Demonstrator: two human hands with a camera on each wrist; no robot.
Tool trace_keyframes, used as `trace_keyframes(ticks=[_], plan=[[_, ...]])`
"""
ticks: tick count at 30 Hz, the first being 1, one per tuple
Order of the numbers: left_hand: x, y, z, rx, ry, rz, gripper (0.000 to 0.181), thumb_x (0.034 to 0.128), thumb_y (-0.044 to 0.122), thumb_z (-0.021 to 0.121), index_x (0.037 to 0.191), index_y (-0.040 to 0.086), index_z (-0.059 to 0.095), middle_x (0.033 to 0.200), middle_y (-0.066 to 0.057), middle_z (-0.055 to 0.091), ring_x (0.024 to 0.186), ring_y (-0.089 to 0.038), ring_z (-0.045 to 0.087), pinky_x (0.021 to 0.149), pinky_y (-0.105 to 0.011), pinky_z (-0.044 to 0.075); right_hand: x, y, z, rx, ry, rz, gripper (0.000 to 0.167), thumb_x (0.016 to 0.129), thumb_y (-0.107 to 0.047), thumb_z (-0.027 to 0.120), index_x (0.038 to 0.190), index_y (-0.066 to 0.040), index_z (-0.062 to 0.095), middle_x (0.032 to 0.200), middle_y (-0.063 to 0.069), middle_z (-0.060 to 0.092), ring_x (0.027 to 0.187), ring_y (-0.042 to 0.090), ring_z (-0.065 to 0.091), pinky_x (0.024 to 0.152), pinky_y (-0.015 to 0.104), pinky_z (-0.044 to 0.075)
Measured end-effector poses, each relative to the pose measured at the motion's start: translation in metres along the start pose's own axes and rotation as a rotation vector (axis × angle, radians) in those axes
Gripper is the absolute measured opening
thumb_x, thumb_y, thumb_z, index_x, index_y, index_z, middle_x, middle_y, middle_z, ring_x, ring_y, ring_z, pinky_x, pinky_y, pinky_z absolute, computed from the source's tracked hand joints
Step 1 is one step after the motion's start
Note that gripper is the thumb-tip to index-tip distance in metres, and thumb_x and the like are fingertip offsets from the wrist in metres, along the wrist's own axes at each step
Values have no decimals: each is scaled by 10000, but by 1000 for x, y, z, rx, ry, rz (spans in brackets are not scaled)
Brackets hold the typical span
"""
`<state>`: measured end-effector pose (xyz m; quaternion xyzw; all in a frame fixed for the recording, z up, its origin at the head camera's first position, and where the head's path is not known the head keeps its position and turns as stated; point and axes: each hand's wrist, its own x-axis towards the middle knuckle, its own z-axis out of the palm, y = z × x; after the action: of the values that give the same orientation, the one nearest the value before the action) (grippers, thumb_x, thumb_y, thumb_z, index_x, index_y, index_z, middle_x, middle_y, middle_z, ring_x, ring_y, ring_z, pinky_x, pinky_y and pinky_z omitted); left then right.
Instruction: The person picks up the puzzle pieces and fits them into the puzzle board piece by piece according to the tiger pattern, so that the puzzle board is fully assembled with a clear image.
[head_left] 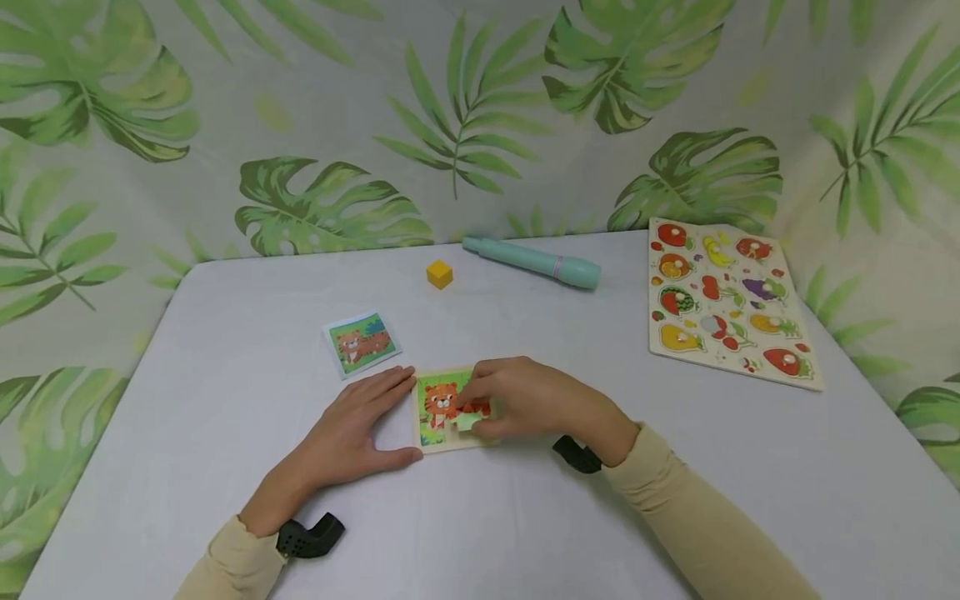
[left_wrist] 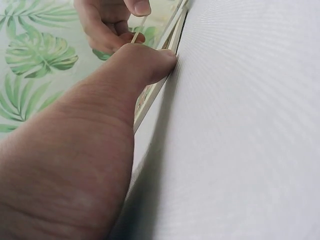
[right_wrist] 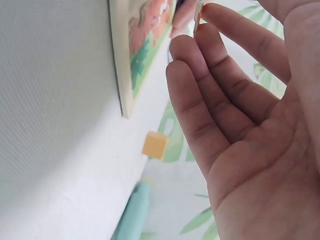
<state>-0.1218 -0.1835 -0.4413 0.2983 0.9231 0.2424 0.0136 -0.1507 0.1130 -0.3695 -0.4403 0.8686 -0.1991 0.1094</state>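
In the head view a small wooden tiger puzzle lies flat near the middle of the white table. My left hand rests along its left side, fingertips at the upper left corner and thumb at the lower left one. Over the right part of the board, my right hand pinches a thin puzzle piece between thumb and fingers. That piece is tilted above the board, and appears edge-on in the right wrist view. The hand hides much of the puzzle's right side. A tiger picture card lies just beyond my left fingers.
Toward the back are a yellow cube and a teal tube-shaped object. A fruit peg board lies at the right. Leaf-patterned cloth rises behind the table.
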Motion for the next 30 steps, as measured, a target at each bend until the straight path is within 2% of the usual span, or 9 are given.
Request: trace_keyframes(ticks=[11, 16, 24, 30], plan=[[0, 1, 0, 2, -1, -3, 978, 823, 607, 789, 1591, 132, 414, 1669, -11, 353, 1535, -260, 331, 1207, -558, 298, 6, -1, 13, -16, 7, -17, 261, 878, -192, 779, 1138, -207, 790, 1012, -67, 662, 871, 94, 601, 782, 197, 506], [0, 2, 0, 9, -2, -2, 976, 824, 604, 788, 1588, 123, 417, 1668, -20, 355, 1531, -265, 338, 1203, -558, 302, 8, -2, 17, -50, -5, -16, 272, 886, -220, 771, 1157, -227, 788, 1041, -74, 661, 910, 64, 579, 832, 221, 517], [1, 2, -1, 9, 4, 6, 975, 821, 595, 795, 1586, 119, 421, 1667, -21, 357, 1531, -262, 338, 1206, -546, 300, 12, -2, 20, -113, -30, -7, 281, 896, -240, 753, 1175, -250, 786, 1101, -80, 685, 1025, 89, 602, 933, 269, 526], [0, 0, 0, 16, 3, 5, 977, 822, 608, 788, 1587, 125, 419, 1667, -17, 356, 1531, -262, 338, 1206, -547, 301, 12, -1, 23, -136, -25, -11, 274, 902, -247, 749, 1172, -267, 789, 1085, -98, 694, 1008, 85, 597, 895, 255, 524]])
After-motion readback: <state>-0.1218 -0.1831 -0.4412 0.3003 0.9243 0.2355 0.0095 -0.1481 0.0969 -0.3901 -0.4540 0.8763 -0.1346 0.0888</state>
